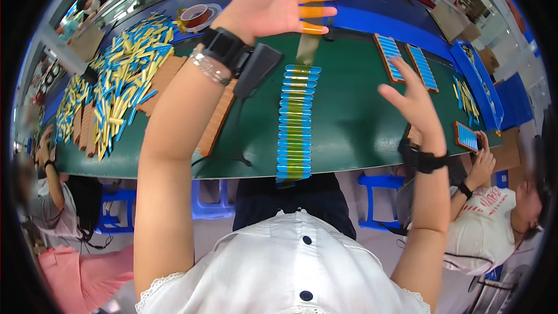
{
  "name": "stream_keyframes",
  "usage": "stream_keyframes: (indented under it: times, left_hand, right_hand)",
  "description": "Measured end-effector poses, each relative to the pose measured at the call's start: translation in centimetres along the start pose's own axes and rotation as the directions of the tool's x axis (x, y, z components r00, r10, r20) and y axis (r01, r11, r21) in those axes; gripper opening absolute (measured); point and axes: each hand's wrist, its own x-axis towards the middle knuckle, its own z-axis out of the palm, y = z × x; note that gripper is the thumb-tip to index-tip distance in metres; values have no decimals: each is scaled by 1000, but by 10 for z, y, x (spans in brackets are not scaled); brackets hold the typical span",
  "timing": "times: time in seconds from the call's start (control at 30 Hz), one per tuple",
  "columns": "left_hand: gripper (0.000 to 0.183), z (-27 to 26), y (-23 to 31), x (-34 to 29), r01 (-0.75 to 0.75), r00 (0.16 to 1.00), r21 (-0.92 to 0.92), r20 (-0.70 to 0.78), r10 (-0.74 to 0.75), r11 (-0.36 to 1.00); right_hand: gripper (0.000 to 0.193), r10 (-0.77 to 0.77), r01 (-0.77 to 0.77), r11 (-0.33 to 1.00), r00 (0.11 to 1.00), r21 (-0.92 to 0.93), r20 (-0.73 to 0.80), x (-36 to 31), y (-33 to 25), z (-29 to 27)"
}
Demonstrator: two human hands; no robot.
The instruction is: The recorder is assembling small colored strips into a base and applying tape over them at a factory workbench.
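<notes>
My left hand [273,6] is stretched out at the far side of the table, palm showing and fingers spread. A strip of amber see-through tape [307,49] crosses over its fingers; I cannot tell if it sticks to them. The tape runs down to a column of short blue strips [295,122], laid crosswise side by side, with amber tape along their middle. The column's near end reaches the table's front edge. My right hand [415,102] is raised to the right of the column, thumb and fingers apart, with nothing in it.
A big heap of blue and yellow strips [125,70] covers the left of the green table [354,134]. Tape rolls [195,16] lie behind it. Brown racks with blue strips [421,68] and a blue bin [479,84] stand right. People sit at both sides.
</notes>
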Motion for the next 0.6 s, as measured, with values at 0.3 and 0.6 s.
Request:
stream_keyframes:
  times: [0.3, 0.6]
  left_hand:
    - [93, 28, -53, -25, -26, 903, 294, -403, 149, 955]
    - [99, 48, -163, -86, 241, 924, 74, -323, -205, 968]
  right_hand:
    - [14, -44, -258, 384, 954, 887, 297, -6, -128, 76]
    - [13, -36, -209, 612, 956, 762, 291, -171, -149, 32]
